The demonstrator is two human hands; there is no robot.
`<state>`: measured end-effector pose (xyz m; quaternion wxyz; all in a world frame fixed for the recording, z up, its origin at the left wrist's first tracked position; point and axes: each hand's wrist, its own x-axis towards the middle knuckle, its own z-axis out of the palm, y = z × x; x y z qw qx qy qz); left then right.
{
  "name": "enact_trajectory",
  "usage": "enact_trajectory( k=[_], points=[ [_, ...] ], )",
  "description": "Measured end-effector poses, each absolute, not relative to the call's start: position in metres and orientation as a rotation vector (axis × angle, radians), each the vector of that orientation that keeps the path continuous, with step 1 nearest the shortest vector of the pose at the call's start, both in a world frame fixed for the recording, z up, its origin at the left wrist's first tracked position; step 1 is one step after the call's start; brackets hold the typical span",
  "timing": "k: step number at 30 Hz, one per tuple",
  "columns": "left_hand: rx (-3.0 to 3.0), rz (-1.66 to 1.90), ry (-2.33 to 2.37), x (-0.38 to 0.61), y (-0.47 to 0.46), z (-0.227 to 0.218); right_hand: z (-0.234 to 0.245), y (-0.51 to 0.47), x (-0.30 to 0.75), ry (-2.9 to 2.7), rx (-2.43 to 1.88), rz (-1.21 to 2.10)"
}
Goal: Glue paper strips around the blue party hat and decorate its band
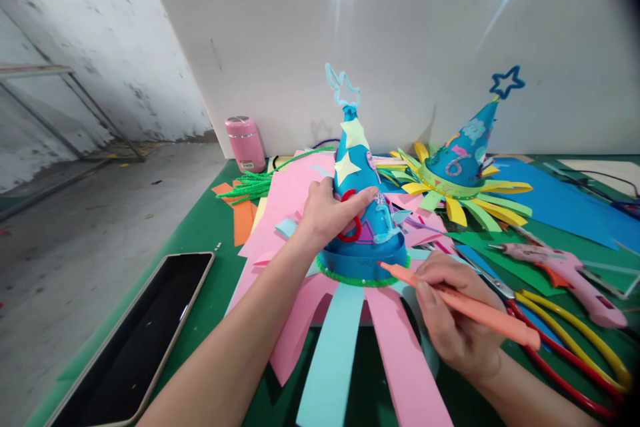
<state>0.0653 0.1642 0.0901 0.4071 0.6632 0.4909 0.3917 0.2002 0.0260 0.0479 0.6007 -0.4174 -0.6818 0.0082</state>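
Note:
A blue paper cone hat [355, 180] stands upright in front of me, with pale yellow stars, a red ring shape and a light blue pipe-cleaner star on its tip. Pink and light blue paper strips fan out from its green-edged brim. My left hand [333, 210] is closed round the cone's left side, its thumb across the front. Between the fingers of my right hand [453, 307] is an orange marker [480, 310], its tip at the blue brim band. Whether the tip touches the band I cannot tell.
A second blue cone hat [463, 153] stands behind to the right. At right lie a pink glue gun [565, 270] and red-and-yellow-handled scissors [575, 340]. A phone [140, 333], green pipe cleaners [250, 185] and a pink bottle [245, 143] are at left. A white panel [280, 40] borders the table.

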Motion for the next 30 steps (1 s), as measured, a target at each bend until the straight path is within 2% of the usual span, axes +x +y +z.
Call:
enact_trajectory(
  k=[30],
  points=[
    [1.713,0.98,1.254,0.0661,0.1641,0.0904,0.0522,0.0277,0.1943,-1.678,-0.956,-0.014]
  ],
)
